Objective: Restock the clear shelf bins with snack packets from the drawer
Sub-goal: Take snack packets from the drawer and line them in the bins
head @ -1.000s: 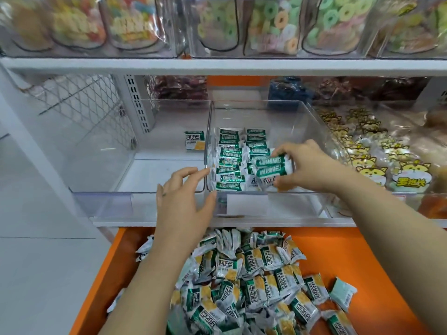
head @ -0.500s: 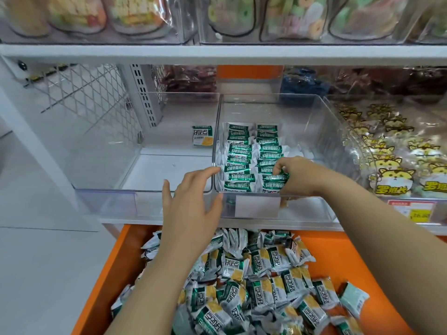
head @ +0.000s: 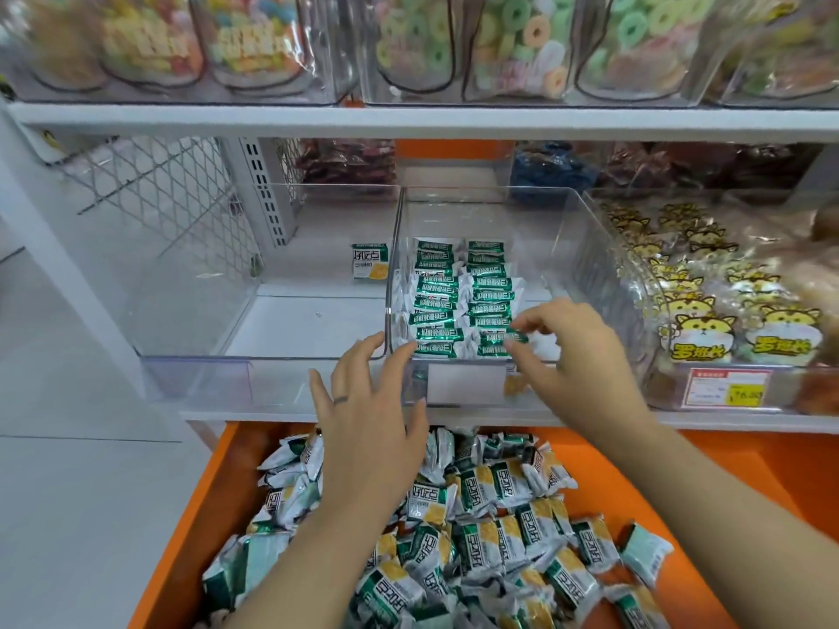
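Head cam: my right hand (head: 579, 351) pinching packet (head: 499, 339), lying crosswise, front of bin (head: 604, 238); left hand (head: 367, 424) spread, empty, nearer drawer (head: 658, 465).

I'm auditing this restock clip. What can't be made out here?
Head view only.
Price tag print: too small, blurred.
Drawer front: cut off by the bottom edge.
Bin floor behind right hand: hidden by it.
Whether that hand pinches a packet: fingertips unclear.

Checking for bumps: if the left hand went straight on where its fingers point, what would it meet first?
Likely the front of the clear bin, just beyond the left hand; depth unclear.
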Tool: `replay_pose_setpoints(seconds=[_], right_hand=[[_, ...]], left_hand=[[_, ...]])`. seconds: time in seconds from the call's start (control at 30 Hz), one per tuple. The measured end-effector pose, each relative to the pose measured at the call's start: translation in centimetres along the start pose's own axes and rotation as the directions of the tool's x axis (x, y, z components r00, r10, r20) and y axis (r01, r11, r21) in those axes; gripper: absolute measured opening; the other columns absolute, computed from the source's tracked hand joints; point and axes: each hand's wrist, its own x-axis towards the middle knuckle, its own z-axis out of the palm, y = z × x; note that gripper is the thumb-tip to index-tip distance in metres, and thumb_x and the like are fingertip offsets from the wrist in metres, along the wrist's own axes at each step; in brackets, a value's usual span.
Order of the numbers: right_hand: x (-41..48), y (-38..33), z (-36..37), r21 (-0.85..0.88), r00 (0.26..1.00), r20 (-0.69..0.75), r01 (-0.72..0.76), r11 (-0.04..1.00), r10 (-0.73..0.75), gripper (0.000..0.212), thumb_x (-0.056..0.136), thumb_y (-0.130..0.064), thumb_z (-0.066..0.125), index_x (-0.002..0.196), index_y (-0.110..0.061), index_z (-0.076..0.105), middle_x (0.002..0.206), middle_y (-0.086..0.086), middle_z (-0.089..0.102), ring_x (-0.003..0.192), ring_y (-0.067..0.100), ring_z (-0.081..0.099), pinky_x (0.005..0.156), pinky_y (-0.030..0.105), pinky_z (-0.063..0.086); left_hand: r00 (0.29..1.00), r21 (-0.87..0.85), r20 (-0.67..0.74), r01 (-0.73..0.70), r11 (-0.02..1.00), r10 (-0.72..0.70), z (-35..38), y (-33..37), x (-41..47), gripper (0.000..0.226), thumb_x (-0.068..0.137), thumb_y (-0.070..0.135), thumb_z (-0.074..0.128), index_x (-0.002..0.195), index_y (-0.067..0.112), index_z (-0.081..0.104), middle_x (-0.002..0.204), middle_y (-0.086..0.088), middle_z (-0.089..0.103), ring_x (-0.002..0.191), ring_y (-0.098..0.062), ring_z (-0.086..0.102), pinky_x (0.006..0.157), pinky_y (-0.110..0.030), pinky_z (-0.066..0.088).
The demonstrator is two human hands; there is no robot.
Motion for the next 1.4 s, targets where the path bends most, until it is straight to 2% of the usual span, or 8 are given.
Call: replay_pose_setpoints(seconds=[0.13,0.27,0.4,0.63,0.8,0.97,1.23,1.4], right_hand=[[-6.3,0.5,2.6,0.191,0.981,0.003,0.19,0.963,-0.194,0.02,0.091,-0.029,0.049,0.086,-0.016,0.063,0.074,-0.012,0.055,0.067,0.0,0.045,0.06,0.016,0.04],[-10.1,4.2,7.8,0.081,0.89,0.456,-0.009,0.997,-0.029,0.02,0.098,-0.034,0.046,0.089,-0.023,0.059,0.075,-0.011,0.058,0.062,0.009,0.051,0.056,0.029,0.043],[-11.3,8.3,12.1,-0.172,0.546,0.801,-0.187,0.967,0.248,0.029,0.098,-0.036,0.047,0.122,-0.021,0.054,0.119,0.001,0.062,0.101,0.018,0.06,0.084,0.03,0.049],[-12.7,9.1,16.9,-0.216,0.383,0.863,-0.308,0.927,0.329,0.051,0.101,-0.025,0.042,0.147,-0.009,0.029,0.151,0.011,0.032,0.136,0.026,0.037,0.104,0.027,0.032],[-13.9,9.6,19.3,-0.241,0.389,0.852,-0.302,0.922,0.35,0.042,0.096,-0.025,0.049,0.134,-0.009,0.045,0.137,0.012,0.043,0.117,0.02,0.045,0.094,0.029,0.036],[-14.4,9.6,19.7,-0.212,0.375,0.878,-0.253,0.944,0.298,0.033,0.082,-0.02,0.059,0.061,-0.019,0.034,0.071,0.0,0.031,0.071,0.016,0.04,0.057,0.024,0.033],[-9.8,4.9,12.1,-0.15,0.372,0.919,0.019,0.989,0.132,0.057,0.087,-0.013,0.053,0.138,-0.024,0.029,0.09,0.001,0.054,0.076,0.02,0.05,0.052,0.027,0.036],[-5.8,-0.2,2.1,-0.044,0.545,0.832,0.248,0.968,-0.102,0.045,0.087,-0.025,0.057,0.128,-0.032,0.037,0.113,-0.003,0.057,0.096,0.015,0.056,0.071,0.029,0.045]], left_hand=[[0.998,0.068,0.03,-0.054,0.996,0.052,0.7,-0.5,-0.8,0.072,0.078,0.021,0.071,0.138,0.028,0.033,0.144,-0.009,0.035,0.139,-0.026,0.017,0.109,-0.064,0.018],[0.997,0.117,0.048,-0.073,0.99,0.068,1.1,-0.8,-1.1,0.075,0.08,0.023,0.068,0.142,0.027,0.026,0.147,-0.012,0.033,0.141,-0.03,0.013,0.11,-0.064,0.02],[0.997,0.113,0.025,-0.075,0.991,0.072,1.6,-0.9,-1.0,0.075,0.078,0.017,0.068,0.142,0.024,0.028,0.145,-0.016,0.034,0.14,-0.033,0.016,0.107,-0.065,0.025],[0.996,0.084,-0.007,-0.09,0.992,0.091,2.2,-1.1,-1.0,0.073,0.081,0.013,0.064,0.142,0.023,0.026,0.143,-0.018,0.029,0.139,-0.034,0.013,0.106,-0.064,0.028],[0.995,0.103,-0.017,-0.093,0.99,0.095,2.4,-1.1,-1.0,0.071,0.082,0.015,0.063,0.142,0.023,0.025,0.143,-0.019,0.029,0.14,-0.035,0.013,0.105,-0.063,0.028],[0.996,0.101,-0.018,-0.086,0.991,0.088,2.5,-0.9,-1.0,0.07,0.082,0.017,0.064,0.141,0.02,0.027,0.142,-0.017,0.028,0.14,-0.035,0.013,0.105,-0.064,0.029],[0.997,0.093,-0.011,-0.075,0.993,0.076,2.3,-0.7,-0.9,0.07,0.08,0.02,0.065,0.139,0.022,0.028,0.141,-0.012,0.026,0.138,-0.033,0.012,0.105,-0.064,0.03],[0.998,0.091,0.003,-0.066,0.994,0.066,1.9,-0.4,-0.8,0.071,0.079,0.022,0.068,0.139,0.021,0.03,0.141,-0.015,0.029,0.137,-0.033,0.014,0.105,-0.064,0.029]])
